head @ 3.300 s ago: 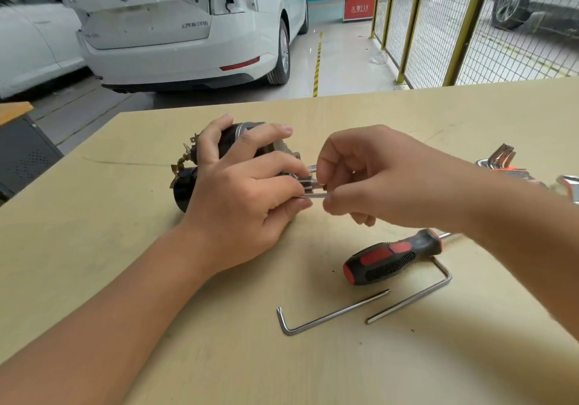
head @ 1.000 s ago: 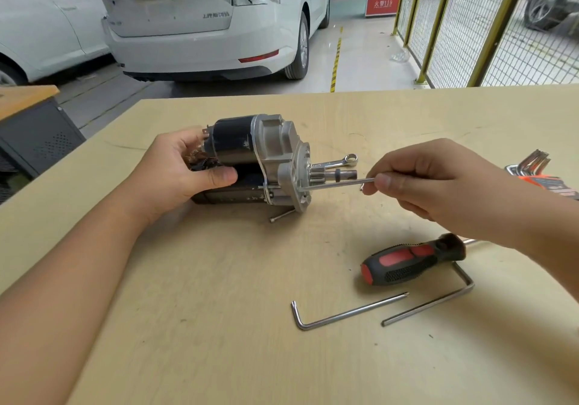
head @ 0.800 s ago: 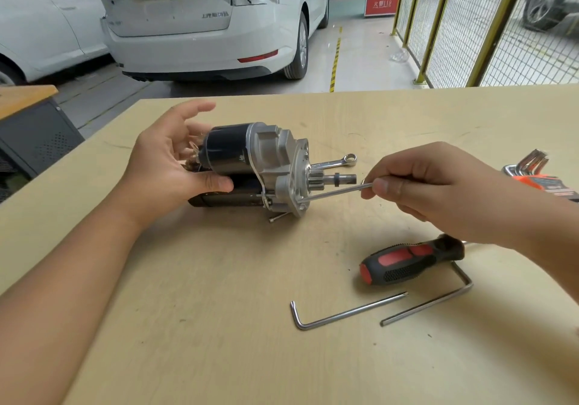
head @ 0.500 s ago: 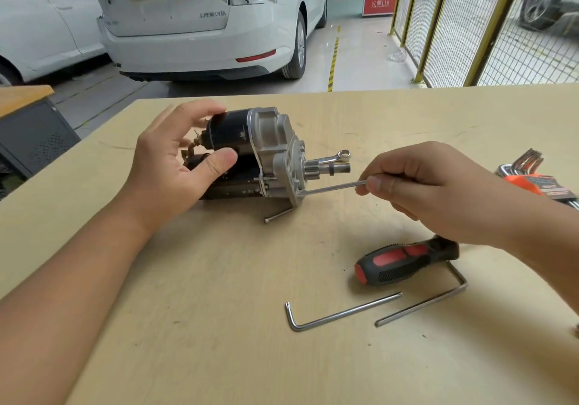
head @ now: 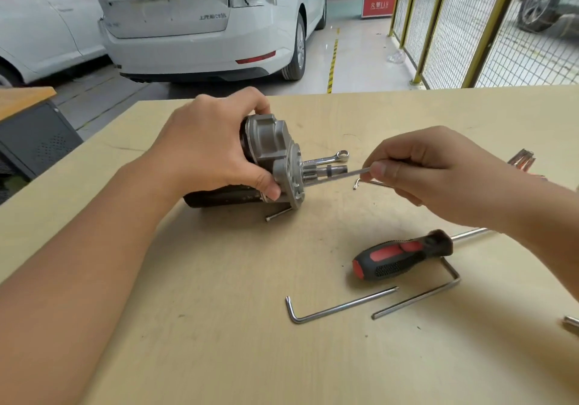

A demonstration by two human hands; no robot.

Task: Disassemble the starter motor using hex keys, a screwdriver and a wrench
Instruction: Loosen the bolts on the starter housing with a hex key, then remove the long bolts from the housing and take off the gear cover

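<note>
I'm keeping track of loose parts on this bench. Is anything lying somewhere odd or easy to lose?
One thing: a loose bolt lies on the table, poking out from under the starter motor at its silver end. It could roll or get knocked. The hex keys and screwdriver lie flat in plain sight.

The left hand has regripped the starter motor from above.
</note>
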